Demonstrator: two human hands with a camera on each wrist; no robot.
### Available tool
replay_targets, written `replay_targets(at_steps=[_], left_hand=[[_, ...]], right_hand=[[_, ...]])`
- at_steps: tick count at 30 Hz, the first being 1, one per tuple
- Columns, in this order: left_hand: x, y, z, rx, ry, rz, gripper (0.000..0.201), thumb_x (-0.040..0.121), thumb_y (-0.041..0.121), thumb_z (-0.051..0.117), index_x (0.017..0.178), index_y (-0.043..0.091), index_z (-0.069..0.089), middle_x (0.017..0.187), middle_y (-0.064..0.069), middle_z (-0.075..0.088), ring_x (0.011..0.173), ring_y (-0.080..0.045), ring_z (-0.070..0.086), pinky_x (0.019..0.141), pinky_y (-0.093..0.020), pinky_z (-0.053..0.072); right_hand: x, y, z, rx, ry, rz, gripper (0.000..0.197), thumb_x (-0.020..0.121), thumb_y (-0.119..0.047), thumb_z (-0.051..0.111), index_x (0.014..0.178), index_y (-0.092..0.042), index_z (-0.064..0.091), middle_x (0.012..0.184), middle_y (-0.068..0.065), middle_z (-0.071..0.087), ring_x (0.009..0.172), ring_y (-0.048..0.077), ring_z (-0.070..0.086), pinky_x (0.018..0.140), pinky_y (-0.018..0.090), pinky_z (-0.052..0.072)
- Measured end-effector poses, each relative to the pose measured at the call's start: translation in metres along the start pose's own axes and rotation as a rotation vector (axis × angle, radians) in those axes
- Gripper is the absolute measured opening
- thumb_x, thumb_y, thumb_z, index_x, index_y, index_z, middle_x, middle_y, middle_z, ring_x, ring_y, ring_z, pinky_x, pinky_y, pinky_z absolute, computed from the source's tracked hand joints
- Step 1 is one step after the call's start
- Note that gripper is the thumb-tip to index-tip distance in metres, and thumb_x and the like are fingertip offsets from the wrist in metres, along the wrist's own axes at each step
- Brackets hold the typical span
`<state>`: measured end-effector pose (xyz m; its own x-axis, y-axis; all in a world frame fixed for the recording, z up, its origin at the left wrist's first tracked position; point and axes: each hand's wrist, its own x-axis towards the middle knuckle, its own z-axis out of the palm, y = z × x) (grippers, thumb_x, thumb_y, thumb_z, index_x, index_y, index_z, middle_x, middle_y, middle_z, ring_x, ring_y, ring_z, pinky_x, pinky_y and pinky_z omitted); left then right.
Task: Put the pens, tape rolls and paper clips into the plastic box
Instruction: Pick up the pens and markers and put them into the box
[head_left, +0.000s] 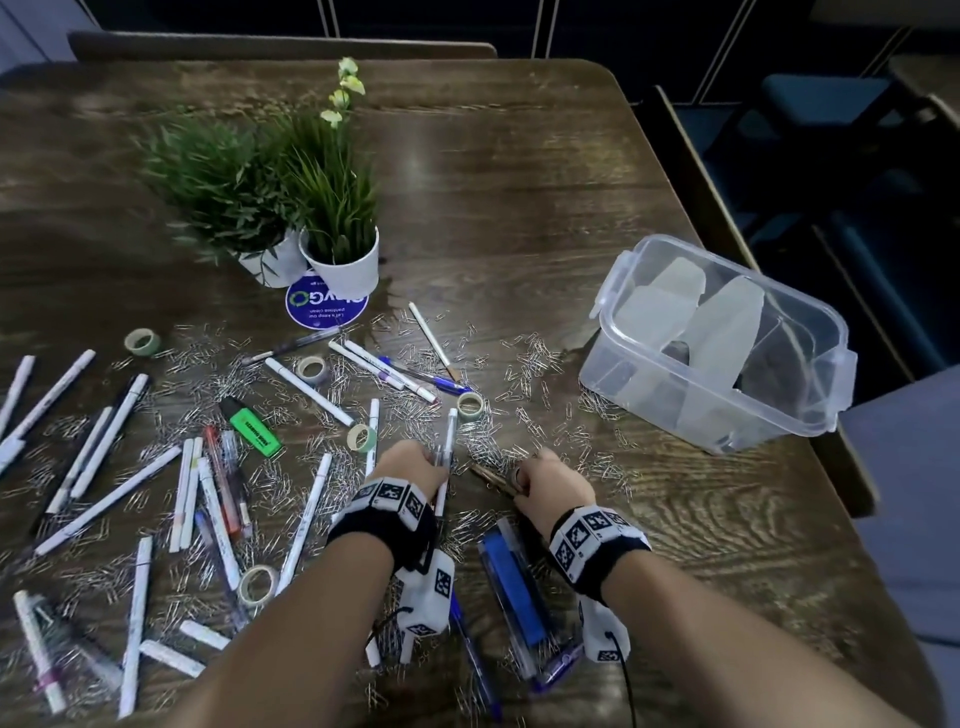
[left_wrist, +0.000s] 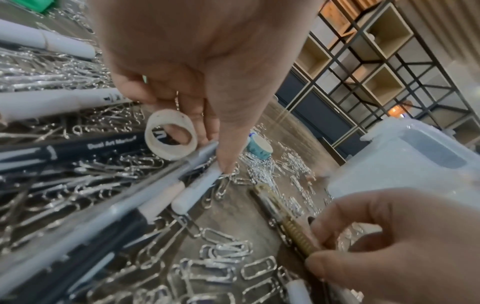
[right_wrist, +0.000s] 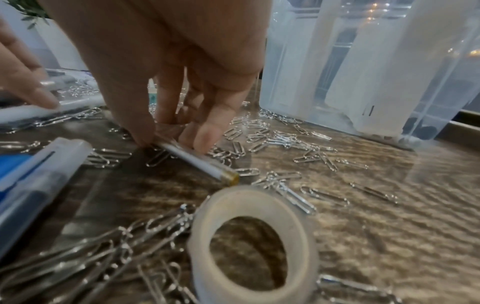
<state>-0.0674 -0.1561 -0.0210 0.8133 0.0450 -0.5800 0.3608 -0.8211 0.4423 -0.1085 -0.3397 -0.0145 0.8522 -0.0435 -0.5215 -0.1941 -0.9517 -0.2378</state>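
Pens, tape rolls and heaps of silver paper clips (head_left: 524, 358) cover the wooden table. My left hand (head_left: 434, 460) pinches a small bundle of pens (left_wrist: 166, 185), grey and white, their tips low over the clips. A whitish tape roll (left_wrist: 168, 137) stands right beside those fingers. My right hand (head_left: 522, 480) pinches a clear pen with a gold grip (left_wrist: 293, 232) between thumb and fingers; its gold-capped end (right_wrist: 231, 178) rests on the table. The open clear plastic box (head_left: 649, 395) stands to the right, beyond the right hand.
Two potted plants (head_left: 343, 260) stand at the back centre. A blue pen case (head_left: 514, 592) lies between my wrists, and another tape roll (right_wrist: 254, 236) sits under the right wrist. A green highlighter (head_left: 252, 426) lies among pens at the left. The table edge runs behind the box.
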Motion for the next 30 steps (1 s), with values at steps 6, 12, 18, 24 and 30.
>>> replay_targets(at_steps=[6, 12, 18, 24, 30], left_hand=[[-0.004, 0.001, 0.003, 0.041, 0.001, -0.02, 0.032, 0.076, 0.036, 0.076, 0.083, 0.017, 0.052, 0.081, 0.003, 0.056, 0.075, -0.011, 0.056, 0.068, -0.025, 0.047], [0.005, 0.008, -0.003, 0.035, -0.028, -0.053, 0.025, 0.078, 0.033, 0.076, 0.08, 0.011, 0.065, 0.074, -0.002, 0.068, 0.07, -0.014, 0.066, 0.07, -0.034, 0.058], [0.008, 0.014, -0.008, -0.024, -0.022, -0.065, 0.02, 0.081, 0.023, 0.073, 0.08, 0.01, 0.057, 0.084, -0.007, 0.066, 0.07, -0.016, 0.059, 0.061, -0.027, 0.05], [0.01, 0.014, -0.001, 0.051, -0.009, -0.09, 0.033, 0.076, 0.041, 0.076, 0.081, 0.011, 0.062, 0.077, -0.004, 0.066, 0.077, -0.021, 0.065, 0.081, -0.038, 0.054], [0.006, 0.024, -0.007, 0.071, -0.022, -0.109, 0.036, 0.078, 0.042, 0.074, 0.074, 0.008, 0.064, 0.071, -0.006, 0.064, 0.066, -0.02, 0.062, 0.062, -0.029, 0.051]], right_hand=[[-0.003, 0.005, 0.003, 0.094, -0.007, -0.025, 0.03, 0.088, -0.001, 0.055, 0.115, -0.013, 0.059, 0.116, 0.001, 0.05, 0.097, 0.02, 0.059, 0.09, 0.029, 0.05], [-0.006, 0.012, 0.001, 0.169, -0.015, -0.102, 0.042, 0.087, -0.002, 0.056, 0.127, -0.014, 0.059, 0.115, 0.002, 0.051, 0.104, 0.019, 0.054, 0.096, 0.026, 0.045], [-0.017, 0.023, -0.013, 0.271, 0.038, -0.155, 0.046, 0.087, 0.002, 0.058, 0.131, -0.012, 0.056, 0.126, 0.004, 0.05, 0.115, 0.019, 0.052, 0.096, 0.015, 0.036], [-0.023, 0.034, -0.034, 0.256, 0.117, -0.115, 0.027, 0.096, -0.007, 0.044, 0.109, -0.014, 0.067, 0.109, 0.005, 0.064, 0.091, 0.02, 0.059, 0.081, 0.028, 0.048], [-0.033, 0.053, -0.057, 0.346, 0.22, -0.113, 0.024, 0.092, -0.006, 0.053, 0.109, -0.014, 0.068, 0.104, 0.001, 0.06, 0.093, 0.018, 0.059, 0.088, 0.026, 0.047]])
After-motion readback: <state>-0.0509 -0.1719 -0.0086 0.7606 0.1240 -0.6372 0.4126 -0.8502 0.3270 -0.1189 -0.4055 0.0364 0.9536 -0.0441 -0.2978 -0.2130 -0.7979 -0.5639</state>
